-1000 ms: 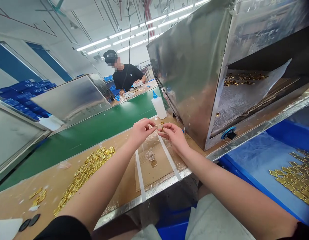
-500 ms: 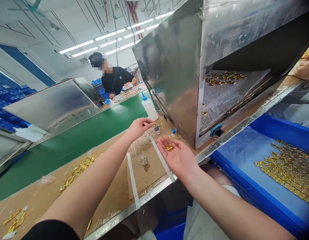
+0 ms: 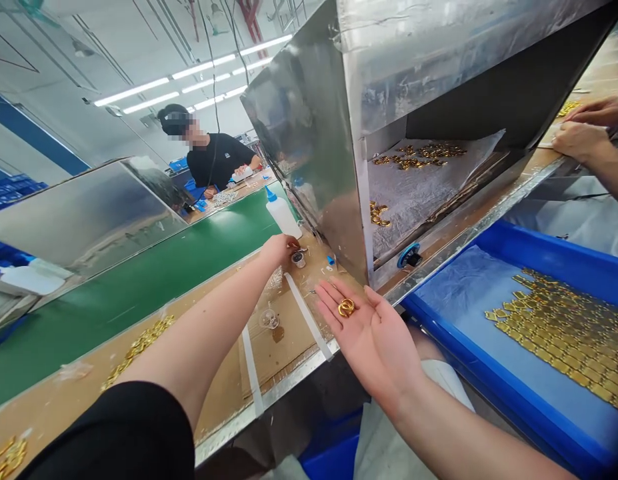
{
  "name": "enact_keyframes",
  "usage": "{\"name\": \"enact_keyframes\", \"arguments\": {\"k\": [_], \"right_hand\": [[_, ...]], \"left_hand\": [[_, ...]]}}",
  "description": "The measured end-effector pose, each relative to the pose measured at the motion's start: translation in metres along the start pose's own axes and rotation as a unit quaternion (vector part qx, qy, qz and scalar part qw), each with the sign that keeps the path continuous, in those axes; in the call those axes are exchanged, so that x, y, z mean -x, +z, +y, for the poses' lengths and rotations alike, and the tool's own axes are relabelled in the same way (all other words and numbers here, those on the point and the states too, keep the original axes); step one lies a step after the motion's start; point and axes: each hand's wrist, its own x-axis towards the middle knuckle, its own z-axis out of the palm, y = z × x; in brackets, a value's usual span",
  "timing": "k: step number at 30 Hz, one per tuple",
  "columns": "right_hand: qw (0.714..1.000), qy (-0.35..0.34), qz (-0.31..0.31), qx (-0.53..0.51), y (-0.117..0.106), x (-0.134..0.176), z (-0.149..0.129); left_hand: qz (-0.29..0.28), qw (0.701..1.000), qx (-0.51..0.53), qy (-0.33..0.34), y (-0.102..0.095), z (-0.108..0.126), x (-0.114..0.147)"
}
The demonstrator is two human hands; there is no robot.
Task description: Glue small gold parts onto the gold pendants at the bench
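Note:
My left hand (image 3: 279, 249) reaches over the bench with its fingers closed at a small clear cup with dark contents (image 3: 299, 259). What its fingertips hold is hidden. My right hand (image 3: 373, 333) lies palm up, fingers stretched out, carrying a few shiny gold ring-shaped pieces (image 3: 346, 307) on the palm near the finger bases. A thin dark tip shows beside its fingertips; I cannot tell what it belongs to. Nearer me on the cardboard stands another clear cup (image 3: 269, 320), with a wet brown spot by it. A white bottle with a blue nozzle (image 3: 283, 215) stands behind my left hand.
A metal hood (image 3: 309, 147) rises at the right, with gold pieces (image 3: 423, 155) on white sheeting inside. A blue tray (image 3: 439, 293) holds rows of gold pieces. Gold pieces (image 3: 139, 350) lie left on the bench beside a green belt (image 3: 113, 293). Another person's hands (image 3: 583, 137) are far right.
My view has shifted to the right. My left hand has moved in close to the dark-filled cup. My right hand has come nearer, its palm and the gold pieces showing more fully.

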Motion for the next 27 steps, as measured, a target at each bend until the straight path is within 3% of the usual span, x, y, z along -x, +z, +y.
{"name": "enact_keyframes", "arguments": {"k": [8,12,16,19,23,27], "right_hand": [[0.999,-0.031,-0.001,0.016,-0.006,0.009,0.0],[0.999,-0.043,-0.015,0.026,-0.006,0.011,0.002],[0.999,-0.038,-0.025,0.017,-0.008,0.011,0.004],[0.999,-0.029,-0.023,0.004,-0.008,0.009,0.009],[0.999,-0.015,-0.032,0.01,-0.002,0.008,0.016],[0.999,-0.006,-0.051,0.018,0.007,0.013,0.024]], "left_hand": [[0.012,0.999,0.029,0.004,-0.009,-0.005,0.01],[0.061,0.997,0.032,0.04,-0.024,-0.005,0.029],[0.181,0.973,0.102,0.105,-0.047,0.014,0.074],[0.249,0.924,0.158,0.243,-0.065,0.042,0.126],[0.277,0.866,0.129,0.395,-0.076,0.076,0.188],[0.264,0.848,0.151,0.434,-0.077,0.087,0.214]]}}
